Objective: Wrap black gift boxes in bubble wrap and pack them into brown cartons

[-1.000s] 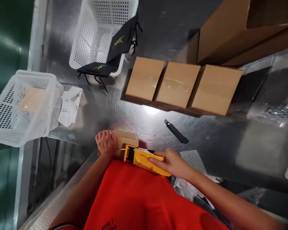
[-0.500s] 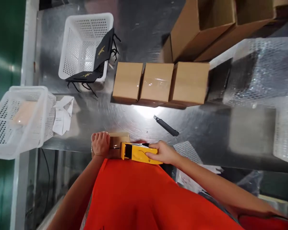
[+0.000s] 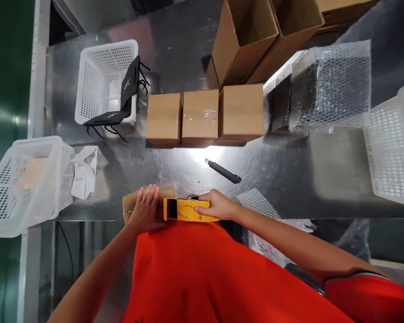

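Note:
A brown cardboard box [image 3: 132, 202] lies at the table's front edge, against the red clothing on my body. My left hand [image 3: 146, 210] rests on top of it, fingers stretched out flat and pointing away from me. In my right hand [image 3: 217, 204] is a yellow tape dispenser [image 3: 188, 211], its handle end wrapped by the fingers. The dispenser's head is at the box's right part, beside my left hand. Whether tape runs between them is hidden. Beyond my right hand a black utility knife [image 3: 224, 172] lies on the metal table.
Three closed cardboard boxes [image 3: 200, 114] stand in a row, with tall open boxes [image 3: 242, 45] behind. White baskets [image 3: 82, 85] stand left and right; black bags [image 3: 129, 83] hang over one rim. Bubble wrap [image 3: 340, 85] lies at right, white paper [image 3: 84, 172] at left.
My left hand has moved from the box's left end onto its top, its fingers straightening. The tape dispenser stays in my right hand at the box. The camera view has shifted.

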Tool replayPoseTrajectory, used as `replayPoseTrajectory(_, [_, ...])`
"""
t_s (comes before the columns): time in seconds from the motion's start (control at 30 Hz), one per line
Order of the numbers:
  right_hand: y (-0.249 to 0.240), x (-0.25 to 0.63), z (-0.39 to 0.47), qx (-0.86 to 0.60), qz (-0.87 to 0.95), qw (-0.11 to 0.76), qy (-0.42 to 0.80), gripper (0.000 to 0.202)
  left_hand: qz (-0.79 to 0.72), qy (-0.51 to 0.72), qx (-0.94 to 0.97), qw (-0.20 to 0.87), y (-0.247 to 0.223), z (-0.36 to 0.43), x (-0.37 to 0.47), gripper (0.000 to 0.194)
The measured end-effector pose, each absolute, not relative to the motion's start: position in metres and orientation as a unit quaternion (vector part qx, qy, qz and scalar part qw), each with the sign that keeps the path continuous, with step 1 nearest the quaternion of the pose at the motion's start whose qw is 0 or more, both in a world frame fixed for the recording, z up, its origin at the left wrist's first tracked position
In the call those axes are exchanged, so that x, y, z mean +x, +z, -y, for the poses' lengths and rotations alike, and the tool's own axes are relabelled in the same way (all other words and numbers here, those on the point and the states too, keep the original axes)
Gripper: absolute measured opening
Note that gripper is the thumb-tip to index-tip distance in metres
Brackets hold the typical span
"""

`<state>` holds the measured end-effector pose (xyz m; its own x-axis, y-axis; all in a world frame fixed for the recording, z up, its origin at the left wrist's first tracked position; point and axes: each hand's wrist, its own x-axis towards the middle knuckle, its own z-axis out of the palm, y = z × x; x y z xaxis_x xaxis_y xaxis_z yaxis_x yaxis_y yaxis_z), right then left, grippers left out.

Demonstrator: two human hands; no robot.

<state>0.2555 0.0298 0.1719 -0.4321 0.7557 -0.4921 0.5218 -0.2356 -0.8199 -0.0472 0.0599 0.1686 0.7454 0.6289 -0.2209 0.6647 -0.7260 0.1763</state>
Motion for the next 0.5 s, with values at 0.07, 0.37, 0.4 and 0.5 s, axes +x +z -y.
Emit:
replayPoseTrajectory(0.07, [0.172, 0.257, -0.031, -0.523, 0.612, 0.101, 0.585, 0.037, -0.373, -0.091, 0.916, 0.115, 0.169, -0.061, -0.043, 0.111])
replayPoseTrajectory(0.37, [0.166, 0.258, -0.031, -0.507, 0.623, 0.097, 0.588, 0.037, -0.394, -0.177, 0.893, 0.124, 0.161, -0.061, -0.039, 0.107])
replayPoseTrajectory(0.4, [0.165, 0.259, -0.03, -0.503, 0.622, 0.098, 0.592, 0.036, -0.395, -0.18, 0.892, 0.126, 0.16, -0.061, -0.04, 0.106])
replayPoseTrajectory(0.5, [0.163, 0.259, -0.029, -0.496, 0.623, 0.117, 0.594, 0.037, -0.389, -0.168, 0.896, 0.129, 0.158, -0.063, -0.044, 0.104])
